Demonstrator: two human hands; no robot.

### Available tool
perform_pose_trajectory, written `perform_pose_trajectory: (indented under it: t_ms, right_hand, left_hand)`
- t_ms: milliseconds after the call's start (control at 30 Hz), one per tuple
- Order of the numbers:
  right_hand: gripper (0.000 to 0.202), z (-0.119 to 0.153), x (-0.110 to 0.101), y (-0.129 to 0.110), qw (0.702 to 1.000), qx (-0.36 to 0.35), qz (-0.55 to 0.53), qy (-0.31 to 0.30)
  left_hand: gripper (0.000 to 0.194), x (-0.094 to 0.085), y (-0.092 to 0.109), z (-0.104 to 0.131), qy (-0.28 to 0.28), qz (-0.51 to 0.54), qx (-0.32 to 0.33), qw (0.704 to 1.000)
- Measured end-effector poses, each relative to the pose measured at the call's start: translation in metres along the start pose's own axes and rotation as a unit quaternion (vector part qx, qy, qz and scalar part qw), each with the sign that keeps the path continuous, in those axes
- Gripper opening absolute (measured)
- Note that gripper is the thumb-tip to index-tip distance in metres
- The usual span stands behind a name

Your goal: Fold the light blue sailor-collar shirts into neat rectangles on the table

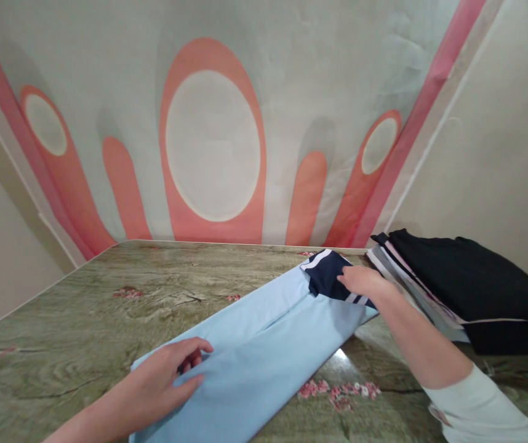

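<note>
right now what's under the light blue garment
The light blue garment lies on the wood-patterned tabletop; anything else directly beneath it is covered and can't be seen.

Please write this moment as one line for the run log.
left hand: open, over light blue garment | right hand: on garment's navy, white-striped section | folded stack: right of garment | surface: wood-patterned table

white right sleeve, 2 bare hands

Light blue garment, folded into a long flat strip, lying diagonally on wood-patterned table; lengthwise crease partway along the middle. Navy section with white stripes on top at far right end. Near end runs out of frame bottom.
</note>
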State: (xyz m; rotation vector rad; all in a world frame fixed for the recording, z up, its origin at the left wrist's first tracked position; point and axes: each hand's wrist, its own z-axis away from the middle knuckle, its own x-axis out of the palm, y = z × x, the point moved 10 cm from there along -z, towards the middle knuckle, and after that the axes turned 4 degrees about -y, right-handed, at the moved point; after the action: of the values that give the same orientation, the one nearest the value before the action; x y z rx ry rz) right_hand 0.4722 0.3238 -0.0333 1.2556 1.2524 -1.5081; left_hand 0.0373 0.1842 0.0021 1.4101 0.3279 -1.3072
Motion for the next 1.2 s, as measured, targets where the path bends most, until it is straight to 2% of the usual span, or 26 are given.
perform_pose_trajectory:
  t_ms: [100,167,300,367,433,533,633,700,800,867,900,1000,1067,1133,1200]
  right_hand:
    - [0.050,0.007,0.019,-0.017,0.999,0.033,0.032,-0.028]
    - [0.060,0.006,0.025,-0.027,0.998,0.050,0.043,-0.025]
    - [0.062,-0.008,0.023,-0.046,0.999,0.025,0.038,0.020]
    - [0.060,-0.018,0.020,-0.052,0.998,0.004,0.024,0.053]
    - [0.058,-0.026,0.017,-0.057,0.996,-0.017,0.008,0.087]
    - [0.051,-0.033,0.008,-0.068,0.985,-0.081,-0.034,0.146]
    - [0.040,-0.031,-0.003,-0.069,0.971,-0.120,-0.076,0.193]
    - [0.035,-0.029,-0.008,-0.060,0.969,-0.095,-0.085,0.213]
    - [0.033,-0.024,-0.010,-0.040,0.967,-0.026,-0.093,0.235]
    - [0.032,-0.022,-0.010,-0.026,0.965,0.013,-0.101,0.241]
    - [0.032,-0.022,-0.009,-0.019,0.964,0.030,-0.107,0.242]
    - [0.037,-0.026,-0.007,0.007,0.960,0.072,-0.133,0.237]
    - [0.038,-0.031,-0.004,0.026,0.957,0.088,-0.157,0.229]
    - [0.038,-0.036,-0.001,0.044,0.954,0.087,-0.185,0.219]
    - [0.040,-0.040,0.004,0.057,0.951,0.077,-0.214,0.210]
  left_hand:
    - [0.028,0.002,-0.005,-0.006,0.002,0.016,-0.002,1.000]
    - [0.027,0.002,-0.008,-0.008,-0.001,0.022,-0.002,1.000]
    - [0.029,0.003,-0.012,-0.008,-0.018,0.022,-0.004,1.000]
    - [0.033,0.006,-0.007,-0.003,-0.039,0.025,0.002,0.999]
    - [0.039,0.013,0.007,0.005,-0.080,0.038,0.016,0.996]
    - [0.045,0.029,0.039,0.017,-0.168,0.066,0.043,0.983]
    - [0.042,0.043,0.073,0.024,-0.246,0.072,0.083,0.963]
    - [0.042,0.048,0.089,0.025,-0.293,0.074,0.109,0.947]
    - [0.045,0.049,0.095,0.014,-0.331,0.095,0.109,0.932]
    - [0.044,0.040,0.091,-0.008,-0.310,0.112,0.098,0.939]
    - [0.044,0.033,0.088,-0.024,-0.281,0.118,0.098,0.947]
    - [0.045,0.014,0.081,-0.084,-0.184,0.131,0.109,0.968]
    - [0.047,0.009,0.075,-0.131,-0.137,0.125,0.106,0.977]
    - [0.049,-0.008,0.067,-0.181,-0.025,0.112,0.092,0.989]
    - [0.046,-0.025,0.064,-0.222,0.091,0.085,0.087,0.988]
